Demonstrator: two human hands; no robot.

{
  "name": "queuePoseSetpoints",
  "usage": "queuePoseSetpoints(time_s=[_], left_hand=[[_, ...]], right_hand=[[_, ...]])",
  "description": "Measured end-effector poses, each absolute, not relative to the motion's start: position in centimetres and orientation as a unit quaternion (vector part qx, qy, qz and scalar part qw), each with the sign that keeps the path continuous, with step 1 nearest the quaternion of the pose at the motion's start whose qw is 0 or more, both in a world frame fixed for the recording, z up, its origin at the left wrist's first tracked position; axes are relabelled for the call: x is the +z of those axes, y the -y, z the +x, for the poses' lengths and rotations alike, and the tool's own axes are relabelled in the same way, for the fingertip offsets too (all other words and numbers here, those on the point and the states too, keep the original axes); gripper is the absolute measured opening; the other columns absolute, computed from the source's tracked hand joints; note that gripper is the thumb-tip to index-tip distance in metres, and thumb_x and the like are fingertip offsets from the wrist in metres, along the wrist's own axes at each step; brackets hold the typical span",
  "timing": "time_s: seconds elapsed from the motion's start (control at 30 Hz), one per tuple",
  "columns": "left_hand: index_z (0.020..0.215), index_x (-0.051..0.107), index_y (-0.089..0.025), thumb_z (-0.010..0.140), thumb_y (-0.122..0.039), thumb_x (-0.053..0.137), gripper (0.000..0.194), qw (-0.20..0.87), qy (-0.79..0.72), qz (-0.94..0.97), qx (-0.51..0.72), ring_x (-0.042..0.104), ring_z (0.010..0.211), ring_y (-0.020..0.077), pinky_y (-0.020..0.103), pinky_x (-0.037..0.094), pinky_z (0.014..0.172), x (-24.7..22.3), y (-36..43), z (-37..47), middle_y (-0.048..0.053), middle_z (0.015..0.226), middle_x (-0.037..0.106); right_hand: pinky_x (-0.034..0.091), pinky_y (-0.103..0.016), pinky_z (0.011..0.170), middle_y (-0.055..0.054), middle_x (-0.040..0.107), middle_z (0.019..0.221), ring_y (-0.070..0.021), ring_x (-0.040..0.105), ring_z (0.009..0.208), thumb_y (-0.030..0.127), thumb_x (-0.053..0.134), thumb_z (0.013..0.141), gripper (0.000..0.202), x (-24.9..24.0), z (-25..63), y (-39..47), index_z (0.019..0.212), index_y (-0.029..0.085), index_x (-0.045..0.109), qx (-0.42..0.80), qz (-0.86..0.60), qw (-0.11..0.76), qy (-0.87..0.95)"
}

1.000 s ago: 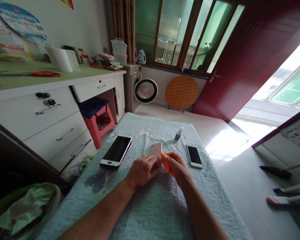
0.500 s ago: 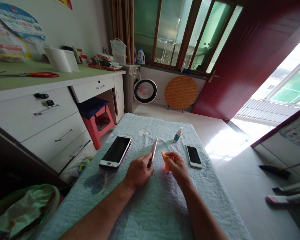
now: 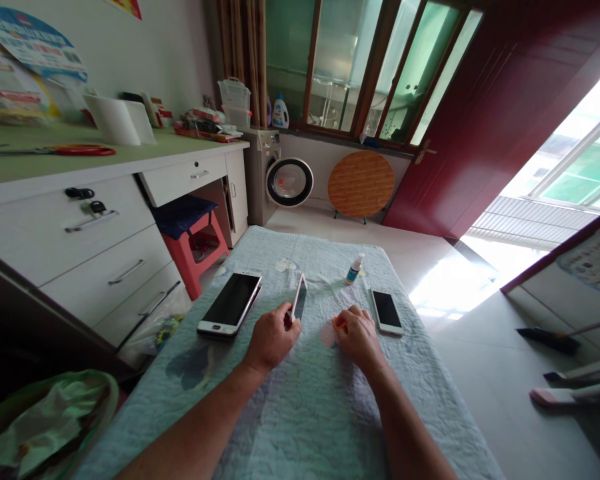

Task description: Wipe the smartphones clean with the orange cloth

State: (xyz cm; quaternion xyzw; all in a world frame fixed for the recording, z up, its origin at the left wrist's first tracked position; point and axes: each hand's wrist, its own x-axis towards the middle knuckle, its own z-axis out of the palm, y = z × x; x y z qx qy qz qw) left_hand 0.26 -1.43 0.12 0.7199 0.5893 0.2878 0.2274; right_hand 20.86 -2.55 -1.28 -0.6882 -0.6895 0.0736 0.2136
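Observation:
My left hand point(image 3: 274, 337) grips a smartphone point(image 3: 300, 299) by its lower end, tilted up on edge with its dark screen turned to the right. Fingers curled, my right hand point(image 3: 356, 335) is closed on an orange cloth point(image 3: 337, 323), most of which is hidden under the fingers. On the left of the quilted cover lies a large white phone point(image 3: 231, 301), stacked on another dark-edged item. A smaller white phone point(image 3: 387, 311) lies flat just right of my right hand. Beyond the hands stands a small spray bottle point(image 3: 355, 269) with a blue label.
The light blue quilted cover point(image 3: 320, 427) spreads over the surface before me. A red stool point(image 3: 195, 257) and white drawers point(image 3: 105, 267) stand left, with a waste bin point(image 3: 107, 400) at lower left. A washing machine point(image 3: 263, 180) and round wooden tabletop point(image 3: 361, 185) are behind.
The held phone has turned so its screen shows and shifted slightly left with my left hand. My right hand has lowered and closed over the orange cloth.

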Motion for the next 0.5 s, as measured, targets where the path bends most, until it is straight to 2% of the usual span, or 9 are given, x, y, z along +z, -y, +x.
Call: queuePoseSetpoints(time_s=[0.1,0.2,0.37,0.43,0.5], left_hand=[[0.078,0.058,-0.019,0.082,-0.021,0.054,0.006,0.255,-0.594,0.701,0.3,0.058,0.062,0.0146,0.023,0.034,0.058,0.3,1.3,0.2,-0.002,0.064,0.059],[0.087,0.061,-0.019,0.082,-0.019,0.052,0.01,0.332,-0.584,0.666,0.324,0.059,0.058,0.0141,0.022,0.037,0.057,0.1,1.1,0.1,-0.003,0.061,0.059],[0.095,0.061,-0.017,0.078,-0.021,0.054,0.019,0.5,-0.553,0.571,0.343,0.054,0.043,0.0128,0.02,0.039,0.047,-0.5,1.0,0.3,-0.006,0.048,0.054],[0.097,0.06,-0.016,0.075,-0.023,0.059,0.023,0.559,-0.531,0.531,0.351,0.055,0.044,0.0125,0.02,0.041,0.045,-0.5,1.1,0.5,-0.004,0.053,0.059],[0.098,0.058,-0.015,0.073,-0.025,0.062,0.027,0.617,-0.504,0.489,0.356,0.06,0.05,0.013,0.02,0.045,0.047,-0.3,1.3,0.7,0.0,0.064,0.066]], right_hand=[[0.029,-0.031,0.073,-0.004,0.06,0.085,-0.0179,0.046,0.081,0.024,0.054,0.084,0.018,-1.0,20.6,2.8,0.072,0.021,0.067,0.065,-0.704,0.172,0.686],[0.028,-0.034,0.076,-0.003,0.063,0.091,-0.0199,0.047,0.086,0.026,0.056,0.082,0.016,-0.6,20.4,3.0,0.072,0.023,0.068,0.064,-0.711,0.162,0.682],[0.026,-0.044,0.095,-0.005,0.06,0.122,-0.0296,0.043,0.115,0.024,0.058,0.079,0.016,-0.2,20.2,3.2,0.068,0.022,0.07,0.024,-0.698,0.204,0.686],[0.026,-0.045,0.097,-0.005,0.061,0.123,-0.0307,0.042,0.118,0.024,0.058,0.08,0.015,0.1,19.9,3.4,0.07,0.021,0.07,0.003,-0.693,0.229,0.684],[0.031,-0.04,0.092,-0.006,0.064,0.114,-0.0275,0.048,0.11,0.025,0.056,0.082,0.015,0.6,19.4,3.6,0.074,0.021,0.068,0.005,-0.679,0.247,0.691]])
